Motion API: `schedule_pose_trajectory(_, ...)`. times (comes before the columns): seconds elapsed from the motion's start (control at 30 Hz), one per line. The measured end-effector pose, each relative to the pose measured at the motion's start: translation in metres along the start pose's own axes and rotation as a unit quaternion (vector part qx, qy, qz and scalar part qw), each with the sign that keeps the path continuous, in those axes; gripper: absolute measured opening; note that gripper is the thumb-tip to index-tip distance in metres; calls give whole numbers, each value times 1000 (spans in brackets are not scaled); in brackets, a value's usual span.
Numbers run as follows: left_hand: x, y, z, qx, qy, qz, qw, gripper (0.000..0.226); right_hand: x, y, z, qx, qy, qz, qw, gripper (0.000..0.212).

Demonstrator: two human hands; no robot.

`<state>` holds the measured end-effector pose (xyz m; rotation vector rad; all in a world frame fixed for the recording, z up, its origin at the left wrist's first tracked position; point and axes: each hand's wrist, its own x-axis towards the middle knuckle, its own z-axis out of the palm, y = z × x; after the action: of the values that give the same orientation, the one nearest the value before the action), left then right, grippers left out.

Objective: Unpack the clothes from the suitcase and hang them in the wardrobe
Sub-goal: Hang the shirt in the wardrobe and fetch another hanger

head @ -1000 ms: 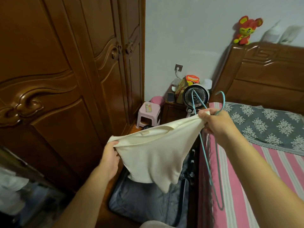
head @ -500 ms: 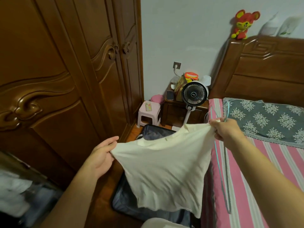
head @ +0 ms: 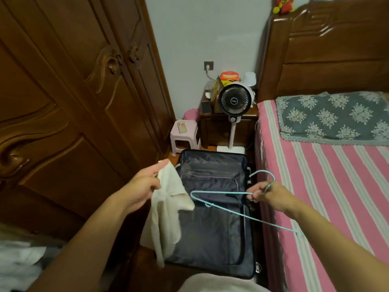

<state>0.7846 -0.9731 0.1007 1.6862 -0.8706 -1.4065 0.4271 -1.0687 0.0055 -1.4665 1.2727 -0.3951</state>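
My left hand pinches a cream shirt, which hangs down limp over the left side of the open dark suitcase on the floor. My right hand grips a light blue wire hanger at its neck, with the hook sticking up past my fingers. The hanger's left corner points at the shirt and comes close to it. The brown carved wardrobe stands along the left, its doors in view closed.
A bed with a pink striped sheet and a grey flowered pillow fills the right. Beyond the suitcase stand a white pedestal fan, a dark nightstand and a pink stool. Pale cloth lies blurred at the bottom left.
My right hand has let go of the shirt and keeps only the hanger. The shirt, spread between both hands before, now hangs from my left hand. The view has tilted down onto the suitcase.
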Motion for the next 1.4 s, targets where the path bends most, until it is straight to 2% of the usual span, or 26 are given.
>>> schedule_pose_trajectory(0.1,-5,12,-7,-2,-2,12,1000,84,-3,-5,6,19,-28,-14,999,7)
schedule_pose_trajectory(0.23,-16,43,-17,-31,-5,25,999,79,4,-31,26,40,-65,-63,995,17)
schedule_pose_trajectory(0.4,-35,73,-33,-17,-23,38,999,68,15,-58,48,128,68,-115,983,23)
schedule_pose_trajectory(0.5,-41,79,-39,-23,-30,32,999,68,20,-68,50,64,37,-122,990,20)
schedule_pose_trajectory(0.63,-50,87,-34,-24,-51,33,998,69,20,-82,35,147,24,-148,978,16)
schedule_pose_trajectory(0.73,-56,97,-19,21,-67,49,996,67,23,-90,32,109,-27,-139,984,13)
schedule_pose_trajectory(0.87,-60,112,6,118,-39,100,987,63,18,-96,31,154,-27,-153,976,8)
schedule_pose_trajectory(1.0,-54,118,17,323,47,155,932,58,11,-100,26,198,-17,-163,966,7)
schedule_pose_trajectory(1.13,-51,114,35,395,28,168,903,60,7,-119,28,202,-31,-179,962,10)
schedule_pose_trajectory(1.23,-47,113,43,421,98,187,882,59,5,-130,24,242,2,-196,950,13)
schedule_pose_trajectory(1.27,-48,112,41,447,137,199,861,58,3,-133,20,245,7,-198,949,14)
schedule_pose_trajectory(1.3,-51,112,39,498,176,211,823,56,1,-135,14,247,10,-200,948,15)
schedule_pose_trajectory(1.4,-65,114,31,676,273,195,657,34,-8,-148,-3,242,25,-211,947,19)
